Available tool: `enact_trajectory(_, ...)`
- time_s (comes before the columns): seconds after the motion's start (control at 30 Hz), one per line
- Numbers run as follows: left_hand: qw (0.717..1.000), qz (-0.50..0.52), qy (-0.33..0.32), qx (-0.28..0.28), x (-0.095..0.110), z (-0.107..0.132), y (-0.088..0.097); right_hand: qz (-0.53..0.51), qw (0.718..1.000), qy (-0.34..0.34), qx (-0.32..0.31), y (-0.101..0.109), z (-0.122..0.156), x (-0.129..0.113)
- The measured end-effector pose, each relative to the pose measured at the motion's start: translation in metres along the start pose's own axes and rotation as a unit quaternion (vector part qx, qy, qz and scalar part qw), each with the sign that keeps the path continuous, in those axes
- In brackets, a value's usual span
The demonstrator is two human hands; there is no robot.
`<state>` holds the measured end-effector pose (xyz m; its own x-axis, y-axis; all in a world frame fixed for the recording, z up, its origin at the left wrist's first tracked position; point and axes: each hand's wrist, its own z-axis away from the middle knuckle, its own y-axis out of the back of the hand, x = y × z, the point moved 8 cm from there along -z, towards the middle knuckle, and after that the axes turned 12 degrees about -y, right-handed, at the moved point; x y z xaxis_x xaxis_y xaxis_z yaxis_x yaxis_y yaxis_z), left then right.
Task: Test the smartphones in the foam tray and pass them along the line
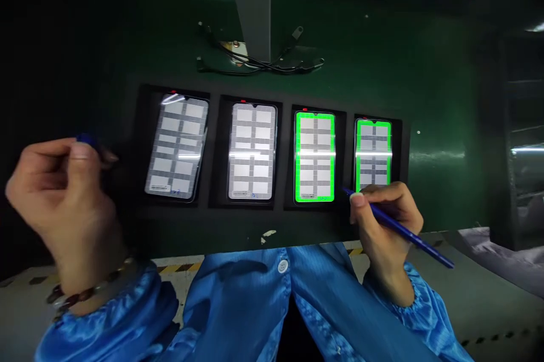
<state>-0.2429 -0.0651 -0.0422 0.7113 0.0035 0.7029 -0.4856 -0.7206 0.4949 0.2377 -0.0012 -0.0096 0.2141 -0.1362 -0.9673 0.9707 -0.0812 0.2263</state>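
My right hand (385, 223) grips a blue marker pen (410, 235), its tip pointing left between the two right-hand phones. Behind those fingers, the lower end of the far-right phone (374, 152) is hidden; its lit screen has a green border. Left of it lies another green-bordered phone (315, 158). Two phones with grey-and-white block screens follow, a straight one (253, 152) and a tilted one (177, 149). Off to the left, my left hand (70, 197) is raised, thumb and finger pinching a small blue pen cap (87, 139), partly covered.
The phones rest in a row on black mats (215, 181) on a green table (442, 181). Behind them, black cables (259, 64) lie tangled at the foot of a grey post (255, 5). White chips (268, 233) mark the table's front edge.
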Motion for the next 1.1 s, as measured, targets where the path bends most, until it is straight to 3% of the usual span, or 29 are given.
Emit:
enact_trajectory(0.07, 0.995, 0.019, -0.096, 0.013, 0.045, 0.004, 0.003, -0.030, 0.998, 0.004, -0.053, -0.013, 0.005, -0.005)
enact_trajectory(0.1, 0.986, 0.046, -0.158, -0.032, 0.074, 0.010, -0.004, -0.053, 0.994, -0.002, -0.094, -0.023, 0.008, -0.006)
enact_trajectory(0.17, 0.924, 0.142, -0.283, -0.215, 0.134, 0.037, -0.033, -0.110, 0.977, -0.019, -0.181, -0.045, 0.017, -0.009)
enact_trajectory(0.2, 0.898, 0.165, -0.300, -0.277, 0.153, 0.051, -0.044, -0.135, 0.967, -0.022, -0.214, -0.053, 0.021, -0.010)
enact_trajectory(0.27, 0.885, 0.202, -0.293, -0.301, 0.175, 0.068, -0.054, -0.160, 0.954, -0.019, -0.253, -0.066, 0.027, -0.012)
enact_trajectory(0.43, 0.904, 0.232, -0.252, -0.255, 0.176, 0.084, -0.058, -0.156, 0.950, -0.009, -0.270, -0.075, 0.029, -0.010)
enact_trajectory(0.63, 0.909, 0.222, -0.236, -0.264, 0.171, 0.087, -0.060, -0.139, 0.952, -0.011, -0.274, -0.076, 0.029, -0.007)
enact_trajectory(0.87, 0.888, 0.234, -0.252, -0.306, 0.189, 0.092, -0.071, -0.113, 0.952, -0.002, -0.285, -0.082, 0.030, -0.010)
enact_trajectory(1.0, 0.874, 0.291, -0.250, -0.300, 0.203, 0.087, -0.079, -0.124, 0.955, 0.046, -0.265, -0.078, 0.028, -0.021)
enact_trajectory(1.1, 0.847, 0.364, -0.224, -0.316, 0.211, 0.076, -0.088, -0.137, 0.958, 0.092, -0.235, -0.074, 0.028, -0.031)
